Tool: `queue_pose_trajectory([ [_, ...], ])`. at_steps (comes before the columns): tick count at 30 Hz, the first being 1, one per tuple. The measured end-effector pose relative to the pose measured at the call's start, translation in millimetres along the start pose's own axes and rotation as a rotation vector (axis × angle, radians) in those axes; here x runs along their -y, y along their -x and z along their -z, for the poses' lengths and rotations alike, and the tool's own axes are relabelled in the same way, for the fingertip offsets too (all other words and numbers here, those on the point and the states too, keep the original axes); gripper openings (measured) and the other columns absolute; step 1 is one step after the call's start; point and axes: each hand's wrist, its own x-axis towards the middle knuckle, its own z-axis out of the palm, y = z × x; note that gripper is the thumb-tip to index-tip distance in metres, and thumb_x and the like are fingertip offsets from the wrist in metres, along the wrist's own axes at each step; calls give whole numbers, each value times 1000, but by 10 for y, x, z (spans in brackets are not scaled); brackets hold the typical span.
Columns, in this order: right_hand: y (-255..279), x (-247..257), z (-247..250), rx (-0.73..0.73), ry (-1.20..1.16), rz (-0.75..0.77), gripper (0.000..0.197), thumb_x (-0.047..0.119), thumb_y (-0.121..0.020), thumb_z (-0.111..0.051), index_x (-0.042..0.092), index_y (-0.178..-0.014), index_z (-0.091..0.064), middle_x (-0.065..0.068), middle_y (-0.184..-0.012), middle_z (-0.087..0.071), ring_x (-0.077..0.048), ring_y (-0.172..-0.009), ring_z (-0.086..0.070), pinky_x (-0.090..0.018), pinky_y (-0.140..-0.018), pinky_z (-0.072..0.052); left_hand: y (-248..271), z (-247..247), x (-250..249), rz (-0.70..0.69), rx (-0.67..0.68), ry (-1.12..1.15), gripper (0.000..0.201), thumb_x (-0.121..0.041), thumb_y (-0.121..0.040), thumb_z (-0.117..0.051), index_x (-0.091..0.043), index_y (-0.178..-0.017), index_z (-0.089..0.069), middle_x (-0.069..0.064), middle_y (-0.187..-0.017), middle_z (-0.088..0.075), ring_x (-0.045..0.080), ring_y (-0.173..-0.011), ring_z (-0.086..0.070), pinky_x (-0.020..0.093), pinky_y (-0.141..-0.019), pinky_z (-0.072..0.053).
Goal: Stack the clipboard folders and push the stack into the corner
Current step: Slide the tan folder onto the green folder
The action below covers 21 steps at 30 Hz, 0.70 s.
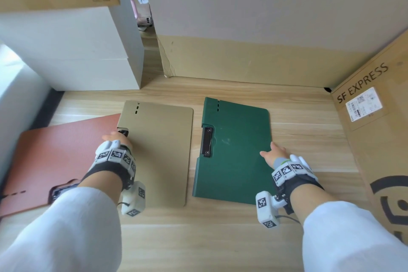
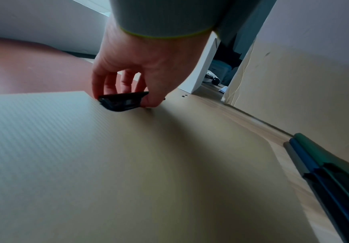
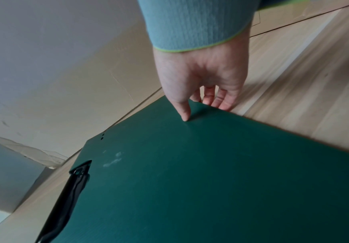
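Note:
Three clipboard folders lie flat on the wooden surface in the head view: a red-brown folder (image 1: 66, 152) at the left, a tan folder (image 1: 161, 154) in the middle overlapping it, and a green folder (image 1: 236, 161) at the right. My left hand (image 1: 117, 138) pinches the tan folder (image 2: 148, 164) at its left edge, fingers curled round the black clip (image 2: 123, 101) and thumb on top. My right hand (image 1: 272, 152) grips the green folder (image 3: 190, 180) at its right edge, thumb on the cover and fingers (image 3: 221, 103) curled over the rim. The green folder's black clip (image 3: 65, 205) faces the tan folder.
An SF EXPRESS cardboard box (image 1: 375, 134) walls the right side and a cardboard panel (image 1: 242, 62) the back; they meet in a corner (image 1: 327, 89). White boxes (image 1: 77, 51) stand at the back left. Bare wooden surface (image 1: 209, 238) lies in front.

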Motion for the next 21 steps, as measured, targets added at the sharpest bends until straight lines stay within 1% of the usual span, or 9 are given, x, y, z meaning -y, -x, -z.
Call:
queue_pose_trajectory([
  [3, -5, -6, -2, -5, 2, 0, 63, 25, -95, -44, 19, -151, -15, -12, -157, -14, -33, -141, -27, -41, -109, -31, -63, 33, -42, -46, -67, -119, 49, -16, -100, -36, 0, -145, -29, 17, -150, -32, 32, -137, -37, 38, -114, -34],
  [5, 4, -5, 4, -6, 5, 5, 64, 26, -94, -45, 19, -151, -16, -12, -156, -16, -34, -140, -28, -42, -109, -32, -115, 97, -93, -9, -26, 42, 48, -11, -97, -41, 5, -141, -30, 25, -145, -36, 40, -133, -40, 45, -112, -34],
  [7, 17, 1, 12, -2, 2, 3, 64, 27, -94, -45, 19, -151, -17, -11, -156, -17, -34, -140, -29, -43, -109, -33, -182, 182, -141, -19, -16, 66, 47, -6, -94, -46, 10, -136, -32, 32, -138, -43, 46, -129, -43, 50, -108, -35],
  [10, 42, 5, 26, 7, 0, 6, 64, 27, -94, -45, 18, -151, -17, -11, -156, -16, -33, -141, -28, -42, -110, -32, -223, 330, -225, 0, -7, 125, 43, -8, -94, -45, 11, -132, -35, 31, -136, -46, 43, -129, -44, 46, -108, -34],
  [12, 55, 1, 40, 13, -14, 14, 64, 27, -94, -45, 18, -151, -17, -10, -157, -16, -33, -142, -27, -42, -111, -31, -154, 399, -313, -42, 36, 125, 33, -11, -96, -44, 13, -118, -42, 29, -133, -49, 41, -126, -47, 43, -104, -35],
  [14, 59, 6, 43, 18, -32, 18, 64, 27, -94, -46, 17, -150, -18, -9, -157, -17, -32, -142, -27, -42, -111, -30, -16, 392, -454, -129, 67, 68, 22, -10, -96, -44, 12, -94, -46, 29, -130, -52, 40, -123, -51, 41, -100, -39],
  [15, 66, 10, 49, 21, -38, 22, 64, 27, -94, -45, 16, -150, -19, -9, -157, -17, -32, -142, -27, -41, -111, -30, 81, 357, -524, -172, 72, 44, 21, -10, -96, -44, 11, -96, -48, 30, -130, -52, 40, -121, -52, 41, -98, -41],
  [18, 56, -3, 75, 34, -54, 35, 61, 27, -95, -44, 12, -150, -23, -9, -157, -20, -30, -143, -27, -37, -112, -28, 479, 114, -781, -303, 107, 12, 38, -7, -97, -41, 13, -129, -42, 29, -136, -48, 39, -127, -48, 41, -103, -36],
  [21, 48, -39, 101, 56, -71, 56, 58, 28, -96, -41, 9, -149, -26, -9, -157, -22, -28, -143, -28, -34, -113, -27, 713, -270, -986, -306, 184, -3, 42, -9, -96, -45, 10, -133, -38, 27, -139, -47, 38, -130, -46, 41, -105, -35],
])
